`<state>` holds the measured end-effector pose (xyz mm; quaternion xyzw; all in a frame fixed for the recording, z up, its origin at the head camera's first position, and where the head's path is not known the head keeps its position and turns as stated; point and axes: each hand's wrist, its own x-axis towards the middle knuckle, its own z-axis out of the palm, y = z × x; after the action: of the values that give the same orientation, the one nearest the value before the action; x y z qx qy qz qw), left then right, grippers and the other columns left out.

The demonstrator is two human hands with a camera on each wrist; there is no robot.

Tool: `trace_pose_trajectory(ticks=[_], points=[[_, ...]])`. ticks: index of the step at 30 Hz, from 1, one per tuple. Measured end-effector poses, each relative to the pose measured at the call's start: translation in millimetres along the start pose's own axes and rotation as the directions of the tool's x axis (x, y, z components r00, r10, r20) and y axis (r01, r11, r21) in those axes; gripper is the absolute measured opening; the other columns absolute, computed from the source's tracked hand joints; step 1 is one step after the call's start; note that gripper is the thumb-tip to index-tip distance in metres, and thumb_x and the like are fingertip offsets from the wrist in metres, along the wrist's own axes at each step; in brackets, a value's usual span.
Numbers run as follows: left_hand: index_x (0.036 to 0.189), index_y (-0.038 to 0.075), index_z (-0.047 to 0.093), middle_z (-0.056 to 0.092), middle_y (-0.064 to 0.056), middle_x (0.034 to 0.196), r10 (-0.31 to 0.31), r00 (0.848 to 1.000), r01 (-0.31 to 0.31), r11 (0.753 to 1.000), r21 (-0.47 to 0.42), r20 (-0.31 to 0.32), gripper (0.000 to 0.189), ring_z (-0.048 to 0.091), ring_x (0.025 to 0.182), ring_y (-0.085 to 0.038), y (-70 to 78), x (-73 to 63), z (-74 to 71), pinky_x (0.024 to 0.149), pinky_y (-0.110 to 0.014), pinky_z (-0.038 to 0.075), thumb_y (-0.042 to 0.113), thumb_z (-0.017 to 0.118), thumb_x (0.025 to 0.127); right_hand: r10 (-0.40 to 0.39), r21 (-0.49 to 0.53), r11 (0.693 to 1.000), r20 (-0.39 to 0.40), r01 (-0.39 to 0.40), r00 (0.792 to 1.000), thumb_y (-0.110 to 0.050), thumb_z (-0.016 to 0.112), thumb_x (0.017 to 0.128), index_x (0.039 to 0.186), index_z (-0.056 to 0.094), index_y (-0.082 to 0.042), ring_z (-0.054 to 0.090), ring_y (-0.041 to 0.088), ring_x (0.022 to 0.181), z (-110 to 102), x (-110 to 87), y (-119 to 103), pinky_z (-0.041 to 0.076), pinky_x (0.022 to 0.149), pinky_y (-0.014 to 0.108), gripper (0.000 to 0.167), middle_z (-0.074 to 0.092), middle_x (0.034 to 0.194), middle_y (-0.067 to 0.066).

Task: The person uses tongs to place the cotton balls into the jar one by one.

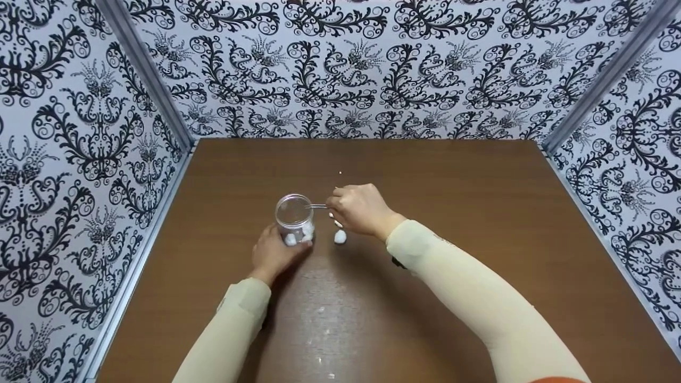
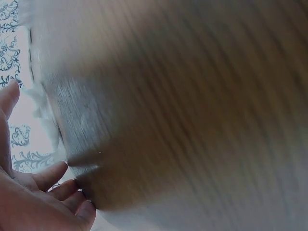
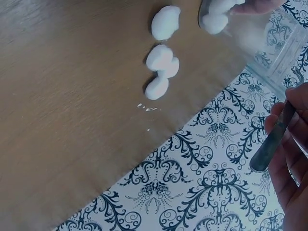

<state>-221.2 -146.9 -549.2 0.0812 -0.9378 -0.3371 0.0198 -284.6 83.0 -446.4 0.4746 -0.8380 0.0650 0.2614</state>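
My left fingers (image 2: pixel 51 177) are curving round the lower wall of the clear, smooth jar (image 1: pixel 293 227); white, fluffy cotton is sitting inside. My right fingers (image 3: pixel 283 182) are pinching a slim metal tool (image 3: pixel 273 140), flat and rounded at one end, its thin other end showing at the jar's mouth. More cotton balls (image 3: pixel 166 23) are lying near the jar on the brown surface (image 1: pixel 479 186), whose far edge is meeting patterned walls (image 1: pixel 340 69); wood is stretching wide on both sides of me.
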Motion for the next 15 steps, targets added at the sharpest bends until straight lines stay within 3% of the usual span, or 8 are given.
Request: trace_pose_trajectory(ticks=[8,15], points=[[0.145,0.001,0.046,0.046,-0.019,0.146,-0.002,1.000,0.002,1.000,-0.005,0.013,0.097,0.045,0.131,-0.038,1.4,-0.7,-0.5,0.105,-0.057,0.033,0.058,0.080,0.074,0.023,-0.005,1.000,0.005,-0.023,1.000,-0.017,0.073,0.084,0.087,0.076,-0.014,0.064,0.020,0.066,-8,-9.7,7,0.050,0.048,0.040,0.005,0.066,0.081,-0.002],[0.144,0.003,0.047,0.046,-0.018,0.146,0.002,1.000,-0.002,1.000,-0.007,0.025,0.096,0.044,0.132,-0.038,-1.7,1.2,0.7,0.106,-0.056,0.032,0.060,0.079,0.074,0.047,-0.030,0.999,0.031,-0.046,0.998,-0.020,0.070,0.089,0.089,0.075,-0.014,0.062,0.021,0.063,-10,-39.6,24,0.048,0.046,0.040,0.007,0.063,0.077,-0.001]])
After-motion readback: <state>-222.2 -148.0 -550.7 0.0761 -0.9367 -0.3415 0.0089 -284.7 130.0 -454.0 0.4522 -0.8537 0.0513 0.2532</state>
